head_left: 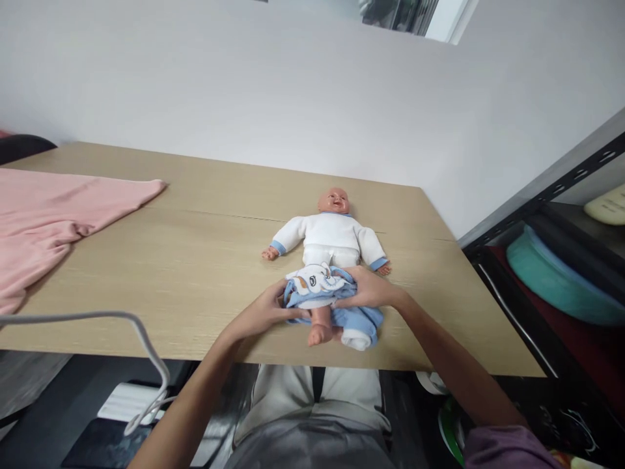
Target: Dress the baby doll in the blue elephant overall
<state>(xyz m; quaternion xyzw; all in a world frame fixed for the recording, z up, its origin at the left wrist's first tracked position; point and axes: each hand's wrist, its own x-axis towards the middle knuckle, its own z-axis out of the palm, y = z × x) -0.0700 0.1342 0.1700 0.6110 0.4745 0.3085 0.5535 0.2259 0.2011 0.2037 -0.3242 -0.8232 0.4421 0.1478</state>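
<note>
A baby doll [333, 229] in a white long-sleeved top with blue cuffs lies on its back, head toward the wall. Bunched round its legs are blue baby pants [364, 320] with a white animal face printed on them. One bare foot pokes out of a leg opening; the other leg is mostly covered by the cloth. My left hand [268, 305] grips the left edge of the pants, thumb near the bare foot. From the right, my right hand [371, 288] pinches the cloth beside the printed face. Some of its fingers are hidden.
The doll lies on a light wooden table [219, 254]. A pink cloth [73, 215] spreads over its left end. A grey cable [141, 332] loops in front of the table's left edge. To the right, a dark shelf holds a teal basin [551, 277].
</note>
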